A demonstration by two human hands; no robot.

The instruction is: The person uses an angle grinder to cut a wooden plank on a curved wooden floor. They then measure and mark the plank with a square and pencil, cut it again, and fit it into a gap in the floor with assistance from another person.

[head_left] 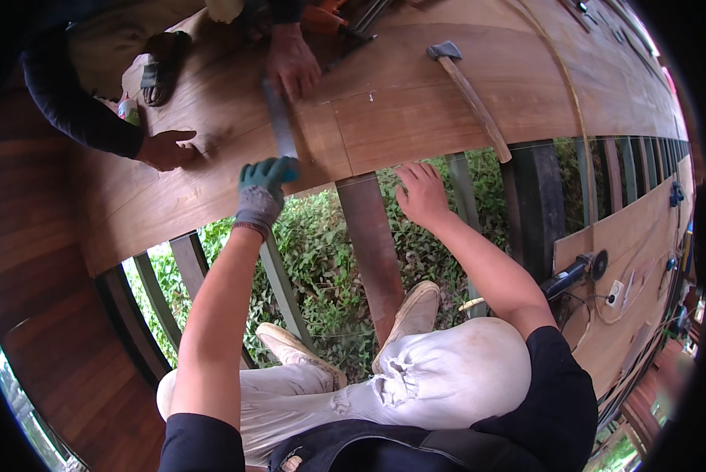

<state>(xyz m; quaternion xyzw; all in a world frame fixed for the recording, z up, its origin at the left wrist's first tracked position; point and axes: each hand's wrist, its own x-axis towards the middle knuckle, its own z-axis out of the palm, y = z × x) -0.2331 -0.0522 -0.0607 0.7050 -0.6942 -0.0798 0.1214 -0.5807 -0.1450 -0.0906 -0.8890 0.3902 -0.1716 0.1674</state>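
From the left, one green-and-white bottle (129, 111) stands on the plank floor (199, 197), just beside a co-worker's sleeve. Of that co-worker's two hands, one hand (166, 149) hovers or rests near the front edge; I can't tell which. Next, at that edge, comes the gloved left hand (260, 197), its grip closed on the blue end of one flat metal blade (280, 126), which lies across the planks. The co-worker's second hand (294, 69) is at the far end. The bare right hand (422, 193) is at the front edge too, grip loosely spread. Past it lies one hatchet (471, 102), handle toward that edge; farther right, one angle grinder (577, 275).
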